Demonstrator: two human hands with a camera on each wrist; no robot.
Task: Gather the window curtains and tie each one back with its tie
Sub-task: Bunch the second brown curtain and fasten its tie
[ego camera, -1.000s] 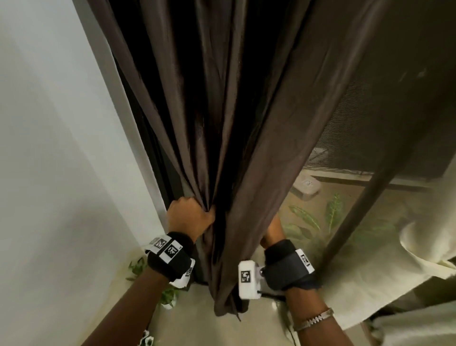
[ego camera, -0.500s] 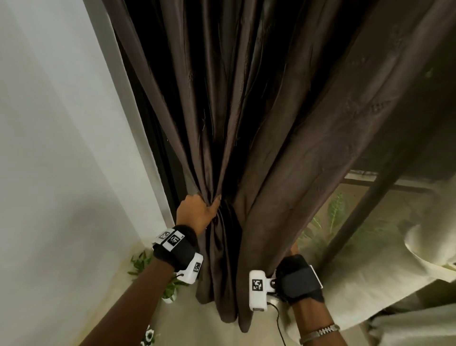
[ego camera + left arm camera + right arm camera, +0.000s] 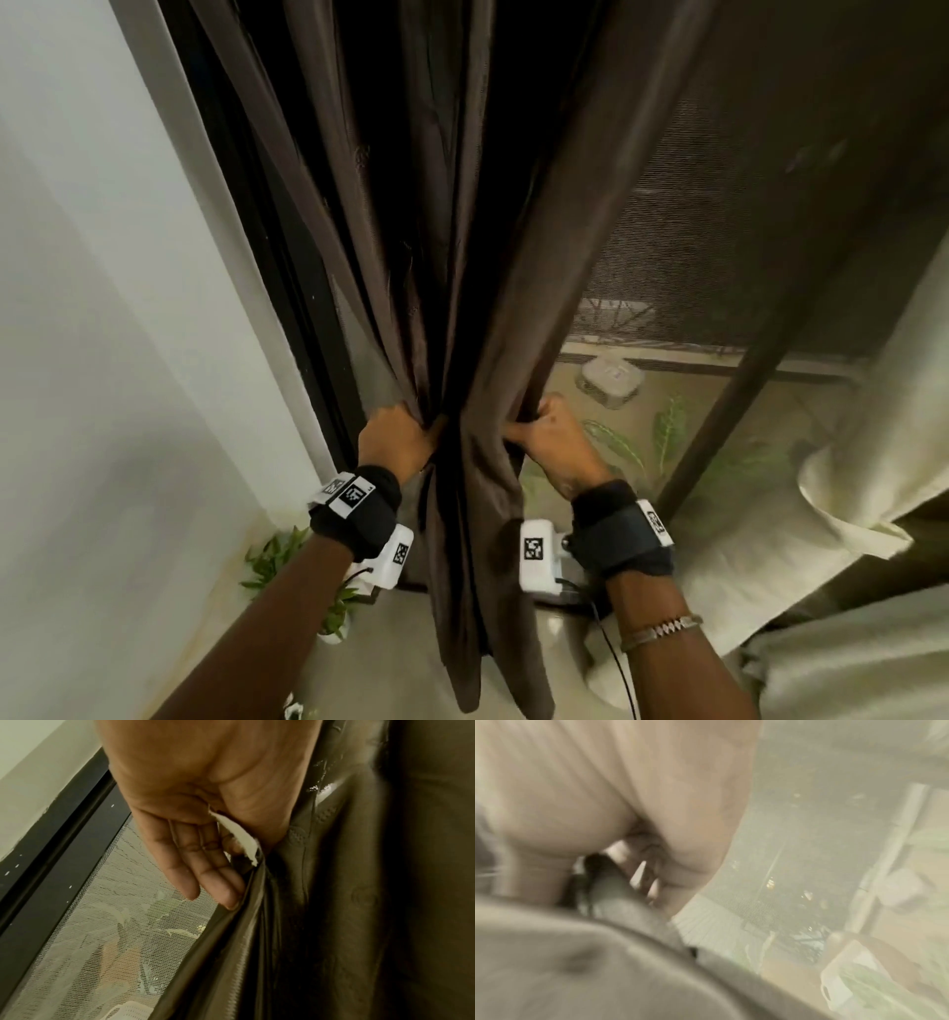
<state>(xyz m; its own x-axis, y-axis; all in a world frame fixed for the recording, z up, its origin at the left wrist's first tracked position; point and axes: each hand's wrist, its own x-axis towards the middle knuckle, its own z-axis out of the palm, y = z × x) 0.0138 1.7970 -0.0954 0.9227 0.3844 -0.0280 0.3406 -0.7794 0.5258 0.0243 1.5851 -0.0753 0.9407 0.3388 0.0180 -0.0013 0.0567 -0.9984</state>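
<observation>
A dark brown curtain (image 3: 462, 257) hangs in front of me, bunched into a narrow bundle at waist height. My left hand (image 3: 426, 434) grips the bundle's left side. In the left wrist view that left hand (image 3: 218, 882) pinches the curtain (image 3: 334, 902) edge, with a pale strip (image 3: 239, 837) sticking out between thumb and fingers; what the strip is I cannot tell. My right hand (image 3: 529, 426) grips the right side, fingers curled into the folds. The right wrist view is blurred, showing the right hand (image 3: 641, 862) closed on the curtain (image 3: 577, 963).
A mesh window screen (image 3: 719, 231) is uncovered to the right, crossed by a dark frame post (image 3: 729, 411). A cream curtain (image 3: 873, 462) hangs at the far right. A white wall (image 3: 102, 360) stands left, and a small potted plant (image 3: 287, 560) sits on the floor below it.
My right hand has come out from behind the brown curtain and now grips the bundle's right side. The bundle is narrower and more screen shows. My left hand has kept its hold.
</observation>
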